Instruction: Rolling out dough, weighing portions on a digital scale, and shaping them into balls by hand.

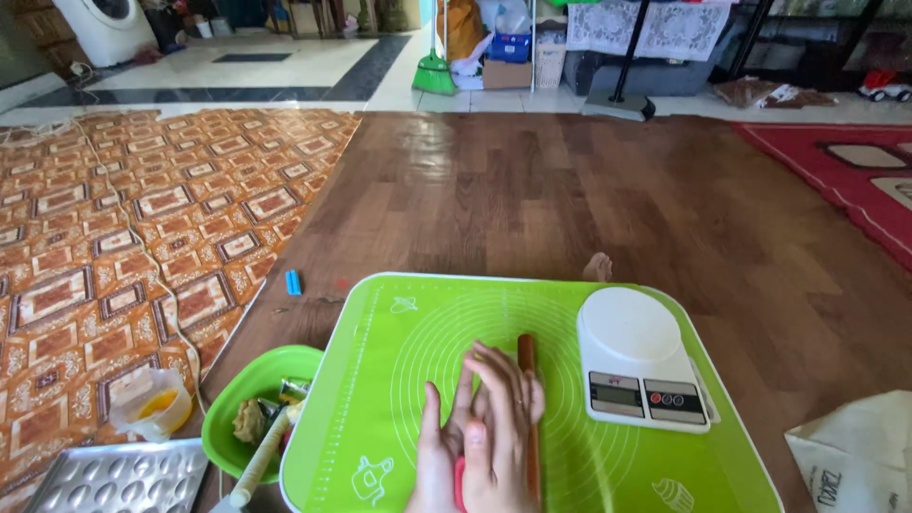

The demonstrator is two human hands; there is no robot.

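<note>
Lime-green silicone baking mat (380, 380) printed with white circles — white kitchen scale (638, 356), brown wooden stick (528, 418), green plastic bowl (256, 380), orange-brown patterned carpet (114, 218).

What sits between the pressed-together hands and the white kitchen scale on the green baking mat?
In the head view, a slim brown wooden stick lies on the green silicone mat, right beside the hands, then bare mat up to the white digital scale.

head view | from above, tilted forward and down | close over green mat (399, 380); floor beyond

Grey scale screen (616, 395), white bag (855, 454)
</note>
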